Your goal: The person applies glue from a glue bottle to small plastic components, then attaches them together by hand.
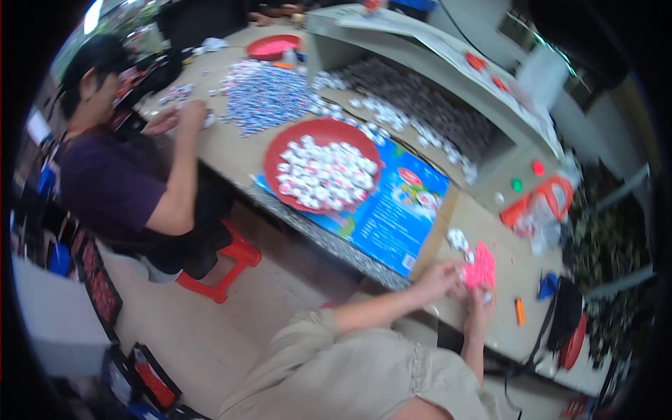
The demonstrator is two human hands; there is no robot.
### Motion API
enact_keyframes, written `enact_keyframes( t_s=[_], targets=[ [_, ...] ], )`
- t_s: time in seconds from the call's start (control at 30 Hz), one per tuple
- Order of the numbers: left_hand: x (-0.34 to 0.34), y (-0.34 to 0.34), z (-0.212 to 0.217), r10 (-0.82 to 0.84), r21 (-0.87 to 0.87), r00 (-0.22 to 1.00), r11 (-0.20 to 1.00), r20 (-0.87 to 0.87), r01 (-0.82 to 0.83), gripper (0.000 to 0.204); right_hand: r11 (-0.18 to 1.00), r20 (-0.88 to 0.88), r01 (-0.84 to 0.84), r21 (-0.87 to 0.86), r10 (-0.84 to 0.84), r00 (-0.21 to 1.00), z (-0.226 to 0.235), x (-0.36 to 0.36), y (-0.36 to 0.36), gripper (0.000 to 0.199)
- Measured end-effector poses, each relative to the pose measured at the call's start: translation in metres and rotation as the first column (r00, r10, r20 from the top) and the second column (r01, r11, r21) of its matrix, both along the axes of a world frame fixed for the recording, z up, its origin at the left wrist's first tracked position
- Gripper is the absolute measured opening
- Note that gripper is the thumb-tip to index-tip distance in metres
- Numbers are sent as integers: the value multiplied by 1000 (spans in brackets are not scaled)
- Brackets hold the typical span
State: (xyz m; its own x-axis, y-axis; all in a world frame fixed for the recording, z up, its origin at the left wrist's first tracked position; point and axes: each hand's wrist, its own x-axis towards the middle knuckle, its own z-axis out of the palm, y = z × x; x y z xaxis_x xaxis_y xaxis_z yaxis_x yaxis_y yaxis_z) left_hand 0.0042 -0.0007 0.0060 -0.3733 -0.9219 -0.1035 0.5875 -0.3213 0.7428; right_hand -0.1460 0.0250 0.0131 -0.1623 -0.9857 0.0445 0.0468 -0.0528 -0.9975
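Note:
At the table's near right, my left hand reaches the edge of a heap of bright pink small pieces. Its fingers are pinched together around a small white piece. My right hand is closed at the heap's near side, with another small white piece showing between thumb and fingers. The exact kind of these pieces is too small to make out. Just beyond my left hand sits a little cluster of white pieces.
A red round tray of white-and-pink pieces stands on blue printed cardboard. Beyond lies a blue-and-white pile. A shelf borders the table. An orange stick-shaped object and black bag lie rightward. A co-worker sits left.

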Motion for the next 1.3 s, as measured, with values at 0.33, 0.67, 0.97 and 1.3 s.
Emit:
enact_keyframes(
  t_s=[0.33,0.67,0.97,1.3],
  targets=[
    [78,-23,23,199,417,956,904,-217,-94,22,992,274,-108,-69,123,954,-10,-18,-8,23],
    [49,-71,25,544,-559,133,786,828,263,32,992,425,-119,-32,122,897,-5,-20,-2,27],
    [50,-65,21,552,-586,223,799,803,136,29,996,434,-84,-25,87,897,4,-23,4,26],
    [35,-12,23,145,384,978,920,-150,-78,27,986,795,-141,-89,156,586,4,-25,-22,20]
  ],
)
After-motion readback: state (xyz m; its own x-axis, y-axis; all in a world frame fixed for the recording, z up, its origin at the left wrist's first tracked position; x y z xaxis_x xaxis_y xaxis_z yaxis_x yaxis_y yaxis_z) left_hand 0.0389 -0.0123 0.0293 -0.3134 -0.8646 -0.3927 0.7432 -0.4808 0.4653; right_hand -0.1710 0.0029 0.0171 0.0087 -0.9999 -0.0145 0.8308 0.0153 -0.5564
